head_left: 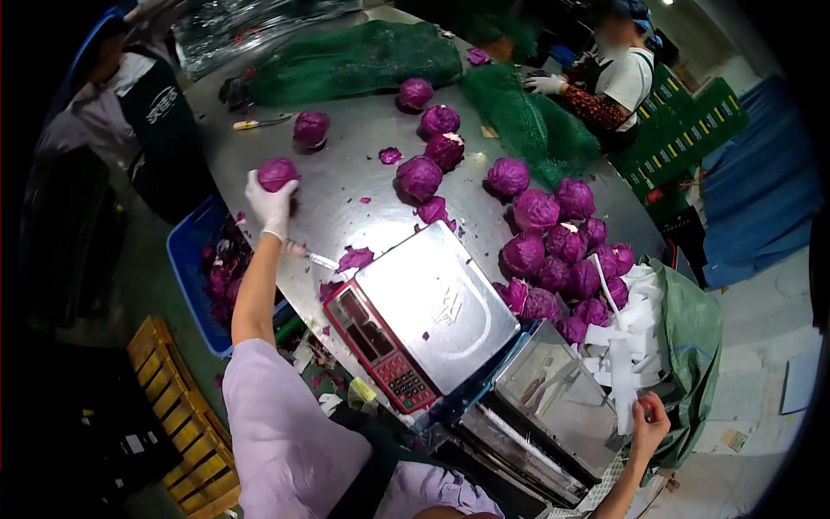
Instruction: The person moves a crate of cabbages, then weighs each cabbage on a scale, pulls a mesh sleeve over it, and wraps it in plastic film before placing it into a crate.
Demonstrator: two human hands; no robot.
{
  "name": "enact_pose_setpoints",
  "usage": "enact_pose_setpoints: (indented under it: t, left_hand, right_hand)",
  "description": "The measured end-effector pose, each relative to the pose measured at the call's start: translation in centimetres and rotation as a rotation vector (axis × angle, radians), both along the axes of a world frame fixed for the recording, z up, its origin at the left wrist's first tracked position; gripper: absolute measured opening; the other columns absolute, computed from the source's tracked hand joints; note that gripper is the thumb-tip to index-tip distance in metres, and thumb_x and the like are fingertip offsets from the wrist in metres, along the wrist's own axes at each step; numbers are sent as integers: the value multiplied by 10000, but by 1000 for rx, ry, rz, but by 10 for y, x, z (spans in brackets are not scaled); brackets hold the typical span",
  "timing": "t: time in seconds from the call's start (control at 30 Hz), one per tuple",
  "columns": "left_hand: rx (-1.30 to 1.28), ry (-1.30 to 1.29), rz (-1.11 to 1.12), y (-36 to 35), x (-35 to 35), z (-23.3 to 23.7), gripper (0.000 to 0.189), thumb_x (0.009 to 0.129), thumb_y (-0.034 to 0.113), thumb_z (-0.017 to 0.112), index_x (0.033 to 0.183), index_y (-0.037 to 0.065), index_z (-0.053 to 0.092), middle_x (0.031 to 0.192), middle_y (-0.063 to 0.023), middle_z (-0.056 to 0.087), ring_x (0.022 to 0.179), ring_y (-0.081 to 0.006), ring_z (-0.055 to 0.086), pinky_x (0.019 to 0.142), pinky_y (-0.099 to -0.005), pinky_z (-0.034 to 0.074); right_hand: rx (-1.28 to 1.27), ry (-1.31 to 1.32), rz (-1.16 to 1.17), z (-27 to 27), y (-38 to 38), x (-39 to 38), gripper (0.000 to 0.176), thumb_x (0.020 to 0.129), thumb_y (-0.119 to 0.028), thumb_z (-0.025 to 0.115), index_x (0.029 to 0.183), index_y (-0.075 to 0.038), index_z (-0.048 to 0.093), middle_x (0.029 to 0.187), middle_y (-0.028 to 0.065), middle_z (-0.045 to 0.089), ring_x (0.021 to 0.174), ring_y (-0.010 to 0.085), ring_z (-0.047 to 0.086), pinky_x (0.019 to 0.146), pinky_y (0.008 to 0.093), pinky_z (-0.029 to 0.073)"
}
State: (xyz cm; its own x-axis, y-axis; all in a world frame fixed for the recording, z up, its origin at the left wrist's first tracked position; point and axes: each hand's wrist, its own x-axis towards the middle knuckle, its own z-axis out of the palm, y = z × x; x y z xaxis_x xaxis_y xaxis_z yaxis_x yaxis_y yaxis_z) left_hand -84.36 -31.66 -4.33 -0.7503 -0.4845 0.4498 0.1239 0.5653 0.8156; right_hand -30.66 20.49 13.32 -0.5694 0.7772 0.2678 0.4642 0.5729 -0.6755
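Note:
My left hand (271, 203), in a white glove, is wrapped round a purple cabbage (277, 174) at the left edge of the metal table (337, 182). At the lower right, my bare right hand (650, 419) pinches a white strip (621, 385) beside a heap of white pieces (635, 303). Between my hands stands a weighing scale (441, 307) with a red keypad panel; its plate bears nothing but a small purple scrap. A knife (313, 255) lies close to the scale's left corner. Many purple cabbages (536, 210) are gathered right of the scale.
A blue bin (192, 251) with purple leaves stands below the table's left edge. Green netting (354, 65) lies across the far side. Another knife (259, 123) rests at the upper left. One person (627, 82) stands at the upper right, another (151, 112) at the left.

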Motion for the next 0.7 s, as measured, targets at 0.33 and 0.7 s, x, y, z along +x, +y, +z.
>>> enact_pose_setpoints:
  t: [0.33,0.7]
  left_hand:
    - [28,-384,202,-63,-69,-51,931,596,522,729,1263,0,342,1243,-257,387,1134,-378,427,944,-465,361]
    - [-312,130,-477,158,-52,6,749,617,292,761,1202,-16,408,1268,-215,369,1187,-364,363,976,-394,309]
  right_hand:
    - [-155,-61,-48,11,-29,-43,159,702,33,676,843,13,605,1064,92,567,861,111,539,675,209,443]
    - [-95,-82,-10,17,-44,-71,147,700,-16,704,825,4,628,1019,72,590,789,77,523,628,173,406]
